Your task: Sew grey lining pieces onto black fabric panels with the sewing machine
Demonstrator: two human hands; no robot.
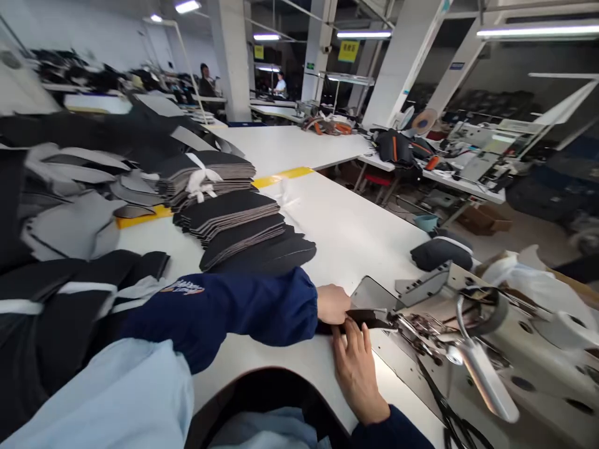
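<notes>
A narrow dark fabric piece (367, 319) lies at the sewing machine (496, 337), its right end at the presser foot area. My left hand (333, 304) is closed on the fabric's left part, knuckles up. Just below it, my right hand (356, 368) lies flat with fingers stretched out, fingertips touching the fabric's near edge. The needle itself cannot be made out. Black scissors (452, 411) rest on the machine bed, right of my right hand. Beyond my left sleeve are stacked dark fabric panels (243, 237).
A white tie (201, 178) binds one bundle on the white table (346, 212). Grey cut pieces (70, 218) pile up on the left. A small lamp (489, 380) juts over the machine bed. A dark rolled item (441, 252) sits behind the machine. Two people are far off.
</notes>
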